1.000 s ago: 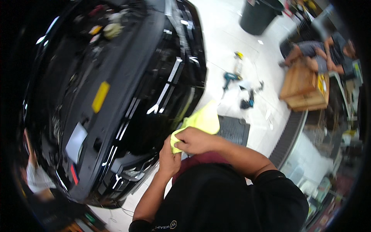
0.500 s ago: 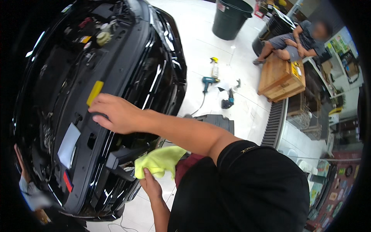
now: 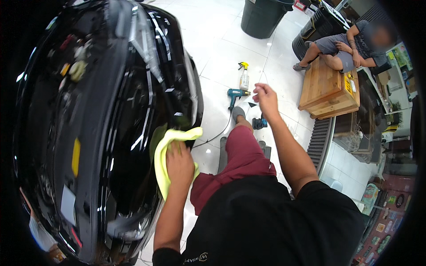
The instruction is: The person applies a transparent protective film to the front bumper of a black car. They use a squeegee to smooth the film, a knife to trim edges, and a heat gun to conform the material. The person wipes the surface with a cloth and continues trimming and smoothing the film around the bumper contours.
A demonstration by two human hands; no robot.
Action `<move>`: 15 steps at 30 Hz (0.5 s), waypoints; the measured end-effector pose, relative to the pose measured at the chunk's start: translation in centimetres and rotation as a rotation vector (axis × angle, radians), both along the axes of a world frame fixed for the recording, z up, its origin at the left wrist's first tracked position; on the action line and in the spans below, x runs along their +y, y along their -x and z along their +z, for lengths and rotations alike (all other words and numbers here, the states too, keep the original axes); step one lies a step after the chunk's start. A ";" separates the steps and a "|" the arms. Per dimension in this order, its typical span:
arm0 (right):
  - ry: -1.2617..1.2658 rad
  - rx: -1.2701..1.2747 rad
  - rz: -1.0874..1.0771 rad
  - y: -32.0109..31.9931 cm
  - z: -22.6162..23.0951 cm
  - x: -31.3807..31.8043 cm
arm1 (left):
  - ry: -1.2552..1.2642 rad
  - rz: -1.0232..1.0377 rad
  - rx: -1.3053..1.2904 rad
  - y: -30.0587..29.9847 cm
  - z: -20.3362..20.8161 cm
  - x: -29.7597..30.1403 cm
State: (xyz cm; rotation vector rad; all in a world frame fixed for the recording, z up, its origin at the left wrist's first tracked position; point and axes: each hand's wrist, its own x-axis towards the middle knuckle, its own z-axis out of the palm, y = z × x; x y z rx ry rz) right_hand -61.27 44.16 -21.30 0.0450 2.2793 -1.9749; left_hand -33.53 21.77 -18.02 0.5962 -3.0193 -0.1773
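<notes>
My left hand [image 3: 180,165] presses a yellow-green cloth [image 3: 160,166] against the glossy front of a black car [image 3: 133,173]. The cloth's upper end folds out past my fingers. My right hand [image 3: 266,98] hangs in the air to the right, over the floor tools, its fingers loosely bent and apart with nothing visible in them. On the dark panel behind the car's front edge lies a flat yellow scraper [image 3: 76,157]. A whitish card [image 3: 68,205] and a narrow red piece [image 3: 76,237] rest nearer on that panel.
A teal heat gun [image 3: 235,95] with a cord, a spray bottle [image 3: 244,77] and a teal-and-black power tool [image 3: 259,123] are on the tiled floor. Beyond stands a dark bin [image 3: 264,20]. A person [image 3: 350,48] sits on a wooden box [image 3: 326,91] at the right.
My right hand has left the yellow scraper, which stays on the panel, and swung far right. My left hand has brought the cloth up against the car's front. A leg has stepped forward into view.
</notes>
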 end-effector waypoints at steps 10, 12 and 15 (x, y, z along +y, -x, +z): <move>-0.902 -0.562 0.282 18.5 -51.9 -2.9 | 0.067 0.670 -0.338 -2.6 -10.6 0.8; -0.794 -0.562 0.155 19.7 -58.9 -5.4 | 0.157 0.706 -0.305 -1.0 -11.5 1.1; -0.748 -0.694 -0.018 23.0 -67.7 -5.1 | 0.247 0.676 -0.240 2.9 -13.9 -0.8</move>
